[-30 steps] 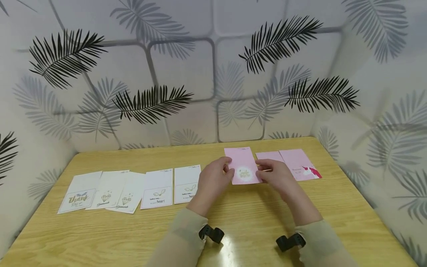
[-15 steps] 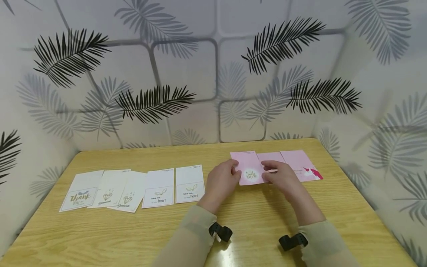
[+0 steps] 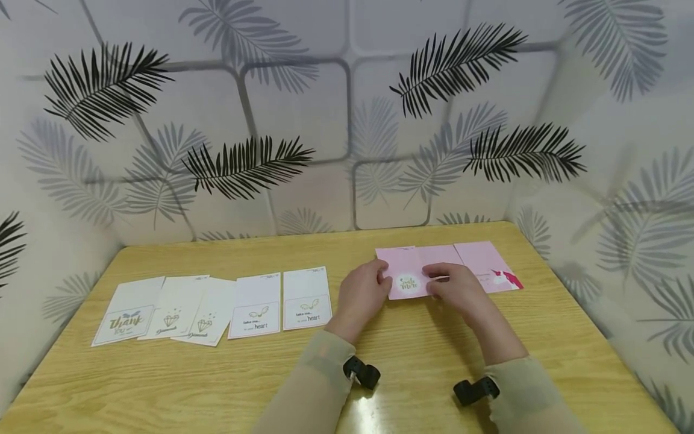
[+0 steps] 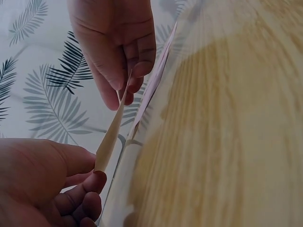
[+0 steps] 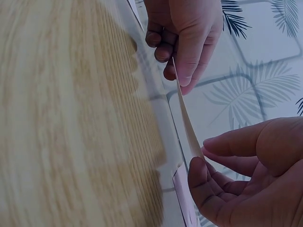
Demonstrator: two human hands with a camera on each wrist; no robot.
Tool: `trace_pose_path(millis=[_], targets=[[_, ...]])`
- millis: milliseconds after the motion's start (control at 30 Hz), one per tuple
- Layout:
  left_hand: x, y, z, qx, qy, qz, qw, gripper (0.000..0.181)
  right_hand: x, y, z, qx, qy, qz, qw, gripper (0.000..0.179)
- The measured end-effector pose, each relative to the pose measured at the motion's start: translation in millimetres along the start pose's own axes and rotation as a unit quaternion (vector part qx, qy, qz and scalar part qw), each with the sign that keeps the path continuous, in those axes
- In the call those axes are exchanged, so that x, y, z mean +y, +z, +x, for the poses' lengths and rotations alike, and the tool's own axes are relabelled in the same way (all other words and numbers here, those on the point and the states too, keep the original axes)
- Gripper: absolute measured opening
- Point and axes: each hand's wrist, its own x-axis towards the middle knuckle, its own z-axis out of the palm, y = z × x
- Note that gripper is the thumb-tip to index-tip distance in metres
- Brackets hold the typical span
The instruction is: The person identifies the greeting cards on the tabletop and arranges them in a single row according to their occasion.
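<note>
Both hands hold a pink card (image 3: pixel 398 260) with a gold "Smile More" print in a white circle. My left hand (image 3: pixel 359 296) pinches its left edge between thumb and fingers. The right hand (image 3: pixel 456 288) pinches the lower right edge. Seen edge-on in the left wrist view, the card (image 4: pixel 111 137) is slightly bowed and raised above the tabletop. Just right of it, a second pink card (image 3: pixel 440 254) lies partly hidden behind the held card and the right hand. Beside that is a pink card with a unicorn (image 3: pixel 482 260).
Several white cards lie in a row on the left: a "Thank You" card (image 3: pixel 123 322), two overlapping diamond cards (image 3: pixel 176 304), and two "take me to your heart" cards (image 3: pixel 255 307). The wooden table (image 3: pixel 179 386) meets a leaf-patterned backdrop (image 3: pixel 303 120) behind.
Both hands have moved the "Smile More" card a little to the right, up against the other pink cards. The last white card, partly covered before by the left hand, now shows fully.
</note>
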Motion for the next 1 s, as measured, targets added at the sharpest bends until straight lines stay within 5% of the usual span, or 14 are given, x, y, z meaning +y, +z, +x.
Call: trace_pose_path(millis=[1000], targets=[[-5.3,10.1,0.8,-0.01,0.022,0.038,0.999,0.033,0.7,-0.4,-0.5,-0.024,0.002,-0.016,0.9996,0.048]])
